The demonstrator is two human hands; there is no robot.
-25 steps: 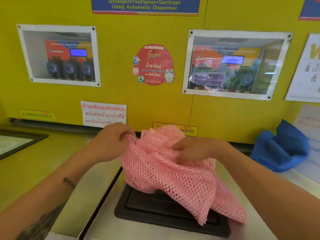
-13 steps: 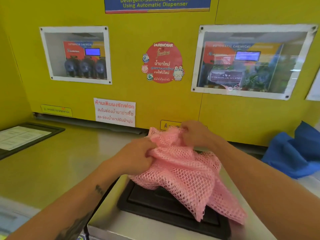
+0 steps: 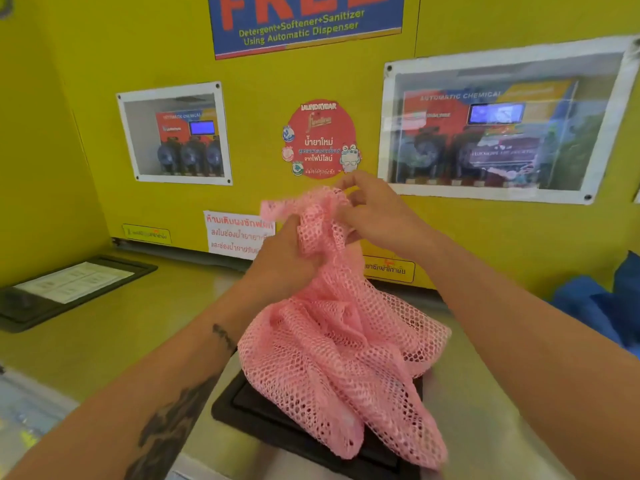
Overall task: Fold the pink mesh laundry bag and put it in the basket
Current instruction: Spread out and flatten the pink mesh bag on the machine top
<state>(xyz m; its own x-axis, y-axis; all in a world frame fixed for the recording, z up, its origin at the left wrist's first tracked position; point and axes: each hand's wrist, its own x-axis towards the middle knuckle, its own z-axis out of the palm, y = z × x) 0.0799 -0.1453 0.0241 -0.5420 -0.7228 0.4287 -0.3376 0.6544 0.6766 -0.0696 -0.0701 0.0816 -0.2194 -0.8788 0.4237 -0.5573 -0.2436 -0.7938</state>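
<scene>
1. Hiding the left hand (image 3: 284, 261)'s fingers, the crumpled pink mesh laundry bag (image 3: 343, 344) is clenched there.
2. Right hand (image 3: 372, 211) pinches its top edge (blurred).
3. Bag now lifted higher; its tail drapes over the black rectangular lid (image 3: 263, 414).

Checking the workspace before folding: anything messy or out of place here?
Only the pink mesh bag looks untidy: bunched, unfolded, draped over the black lid, gripped by the left hand and right hand.
</scene>
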